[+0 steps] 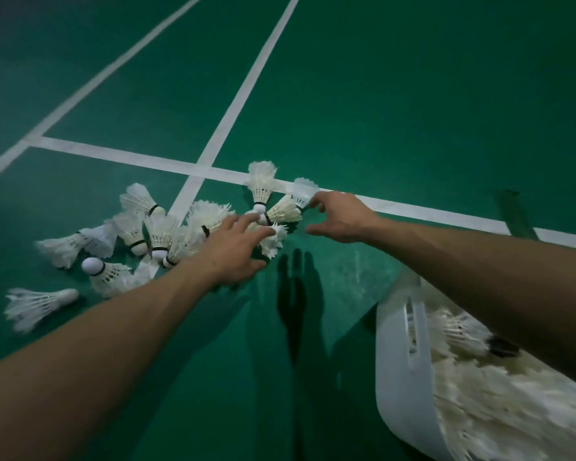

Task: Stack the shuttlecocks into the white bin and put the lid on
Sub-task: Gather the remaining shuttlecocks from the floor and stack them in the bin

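Left hand fingers spread over scattered shuttlecocks on green floor, right hand loosely spread, empty, white bin part-filled nearby

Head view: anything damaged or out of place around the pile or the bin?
One shuttlecock by the fingertips of the left hand has ragged, splayed feathers. The other shuttlecocks lie jumbled on the green floor, pointing every way.
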The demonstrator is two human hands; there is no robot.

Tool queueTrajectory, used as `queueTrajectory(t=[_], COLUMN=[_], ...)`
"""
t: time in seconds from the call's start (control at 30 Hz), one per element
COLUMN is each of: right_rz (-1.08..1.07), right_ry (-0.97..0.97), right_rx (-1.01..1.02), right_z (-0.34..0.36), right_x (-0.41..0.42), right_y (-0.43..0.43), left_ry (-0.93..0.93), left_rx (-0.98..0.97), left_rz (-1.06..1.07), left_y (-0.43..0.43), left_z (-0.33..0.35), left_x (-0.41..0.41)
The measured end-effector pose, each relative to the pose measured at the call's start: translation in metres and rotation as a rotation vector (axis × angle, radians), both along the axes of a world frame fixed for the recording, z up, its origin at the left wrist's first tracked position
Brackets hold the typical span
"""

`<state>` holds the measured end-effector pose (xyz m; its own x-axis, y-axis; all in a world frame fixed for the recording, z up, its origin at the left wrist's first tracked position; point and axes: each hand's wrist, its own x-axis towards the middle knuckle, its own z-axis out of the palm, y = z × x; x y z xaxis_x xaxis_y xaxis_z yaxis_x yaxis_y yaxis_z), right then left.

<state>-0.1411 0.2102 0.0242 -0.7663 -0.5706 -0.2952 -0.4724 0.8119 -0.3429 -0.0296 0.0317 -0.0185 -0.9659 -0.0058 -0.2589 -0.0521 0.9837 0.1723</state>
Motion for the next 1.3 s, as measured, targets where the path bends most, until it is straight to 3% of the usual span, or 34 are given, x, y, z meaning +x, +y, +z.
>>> queueTrajectory(t=[0.2,0.3,0.47,0.63,0.77,0.93,1.03,1.17,1.3], right_rz=[0.064,0.09,-0.022,-0.164,-0.19,-0.217,-0.192,-0.148,-0.124], right_ry=[-0.04,-0.083,-0.074,-0.098,-0.111,-0.127,-0.131,-0.118,-0.076], right_rx=[-0.005,0.028,-0.047,-0.148,-0.136,-0.151,-0.173,-0.245,-0.323], right_z=[-0.034,-0.05,-0.049,-0.037,-0.027,-0.015,-0.007,0.012,0.035], right_x=[-0.02,-0.02,-0.015,-0.017,-0.019,-0.023,-0.021,-0.012,0.002], right_y=[-0.044,-0.057,-0.062,-0.046,-0.03,-0.017,-0.01,0.003,0.025], left_ry=[-0.107,-0.059,-0.027,-0.144,-0.218,-0.177,-0.117,-0.014,0.056], left_rx=[-0.13,-0.191,-0.226,-0.324,-0.32,-0.285,-0.146,0.299,0.646], left_rz=[-0.104,-0.131,-0.269,-0.398,-0.381,-0.289,-0.135,0.198,0.389], left_y=[-0.018,-0.018,-0.026,-0.026,-0.015,-0.009,-0.012,-0.01,0.002], left_z=[-0.013,-0.018,-0.018,-0.014,-0.01,0.0,0.0,0.011,0.027], left_x=[-0.029,-0.03,-0.025,-0.035,-0.049,-0.049,-0.044,-0.035,-0.02])
